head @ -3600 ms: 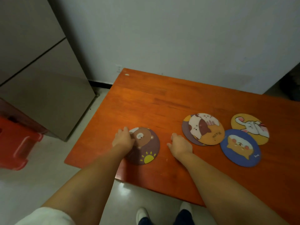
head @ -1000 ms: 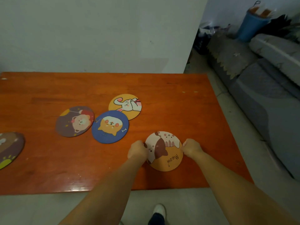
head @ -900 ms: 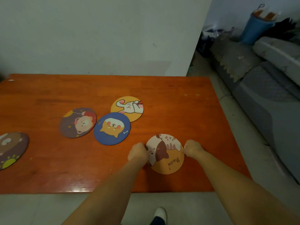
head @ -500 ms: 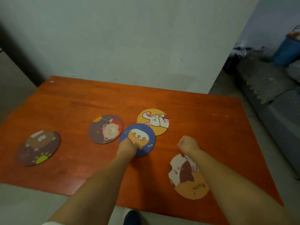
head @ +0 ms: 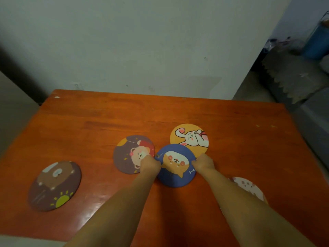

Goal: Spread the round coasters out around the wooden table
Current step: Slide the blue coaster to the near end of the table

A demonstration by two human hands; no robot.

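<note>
Round blue coaster (head: 175, 165) with orange cartoon dog, mid-counter, gripped at opposite edges by left hand (head: 150, 165) and right hand (head: 203, 164) (fingers curled onto it), overlapping yellow rabbit coaster (head: 189, 139); glossy orange wooden counter (head: 89, 125), pale wall (head: 142, 41) behind

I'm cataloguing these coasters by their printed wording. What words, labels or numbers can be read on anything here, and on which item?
None can be read now.
The round orange cat coaster is mostly hidden by the right forearm; no lettering shows.
The round blue dog coaster, held between the left hand and right hand, carries only pictures, as do the other three coasters.
</note>
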